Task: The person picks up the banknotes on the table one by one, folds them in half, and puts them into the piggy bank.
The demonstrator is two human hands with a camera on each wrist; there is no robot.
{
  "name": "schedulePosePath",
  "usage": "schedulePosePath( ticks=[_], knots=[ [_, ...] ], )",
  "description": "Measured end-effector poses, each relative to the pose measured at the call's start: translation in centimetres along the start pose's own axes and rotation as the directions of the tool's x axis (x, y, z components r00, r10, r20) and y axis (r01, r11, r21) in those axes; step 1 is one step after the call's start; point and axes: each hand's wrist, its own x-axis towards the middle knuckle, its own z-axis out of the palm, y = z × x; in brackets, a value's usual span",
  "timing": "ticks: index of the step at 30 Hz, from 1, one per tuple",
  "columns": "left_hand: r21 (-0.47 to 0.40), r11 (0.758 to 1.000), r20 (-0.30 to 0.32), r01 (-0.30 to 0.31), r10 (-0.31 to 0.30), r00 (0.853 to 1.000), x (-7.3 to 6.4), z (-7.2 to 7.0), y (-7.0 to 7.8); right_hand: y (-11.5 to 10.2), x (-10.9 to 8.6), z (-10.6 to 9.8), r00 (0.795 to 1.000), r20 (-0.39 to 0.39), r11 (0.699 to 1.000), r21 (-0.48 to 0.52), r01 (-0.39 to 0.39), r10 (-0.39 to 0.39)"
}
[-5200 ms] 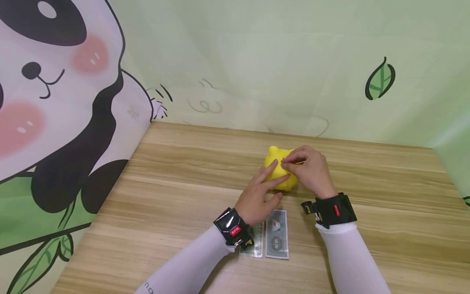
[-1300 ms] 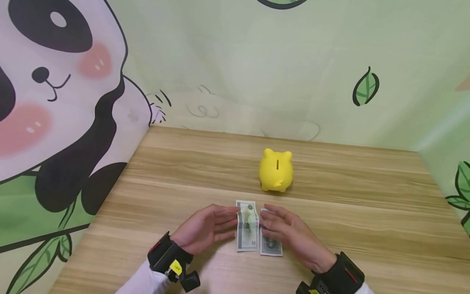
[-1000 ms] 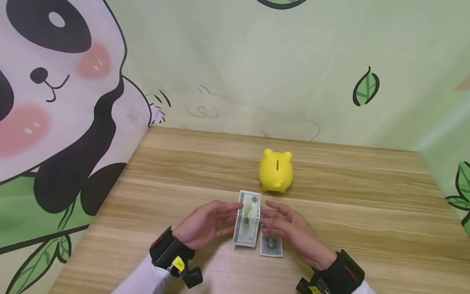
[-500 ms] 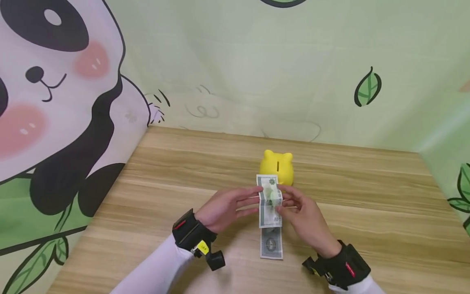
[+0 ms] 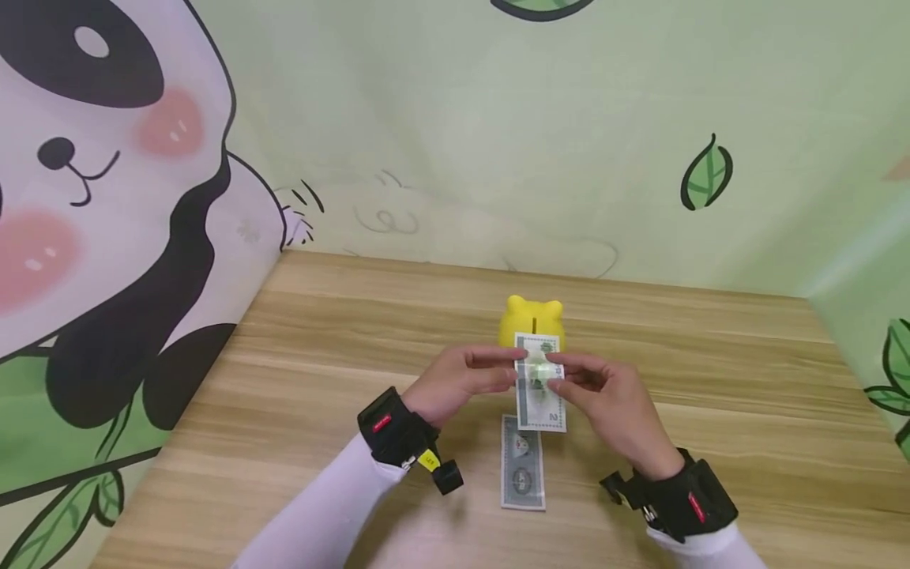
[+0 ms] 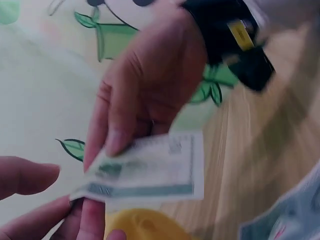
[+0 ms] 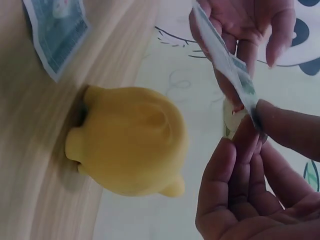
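Observation:
A green-and-white play banknote (image 5: 540, 403) is held up in front of a yellow piggy bank (image 5: 515, 325). My right hand (image 5: 626, 403) pinches its right edge between thumb and fingers. My left hand (image 5: 451, 383) is at the note's left edge, its fingers reaching behind the paper; in the left wrist view its thumb (image 6: 30, 175) stands apart from the note. The slot in the bank's top shows above the note in the head view, while the note hides the bank's lower part. In the right wrist view the piggy bank (image 7: 132, 142) stands on its feet.
A second, blue-grey banknote (image 5: 522, 474) lies flat on the wooden table (image 5: 341, 332), below the held one. Behind the table rises a pale green backdrop (image 5: 455, 142) with a large printed panda (image 5: 235, 190) at left.
The hands have left the piggy bank. The green-and-white note has come off the table, moving forward and right toward the bank. My right hand now pinches it. The blue-grey note remains on the table.

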Motion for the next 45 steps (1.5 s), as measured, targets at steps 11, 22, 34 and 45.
schedulePosePath(
  ticks=[11,22,34,45],
  knots=[
    [0.303,0.948,-0.083,-0.101,0.132,0.988,1.2,0.6,1.0,-0.3,1.6,-1.2,1.0,-0.009,0.997,0.074,0.018,-0.018],
    [0.388,0.914,-0.177,-0.116,0.198,0.964,2.2,0.2,1.2,-0.7,3.5,-1.2,1.0,-0.025,0.998,0.06,0.018,-0.016],
    [0.289,0.954,-0.181,-0.083,0.14,0.973,2.9,-0.4,0.9,-0.3,4.3,-0.8,0.999,0.043,0.992,0.127,-0.027,0.022],
    [0.132,0.989,-0.154,-0.071,0.092,0.984,3.4,-0.2,0.3,0.3,4.2,-1.0,0.998,0.061,0.988,0.15,-0.025,0.016]
  ],
)
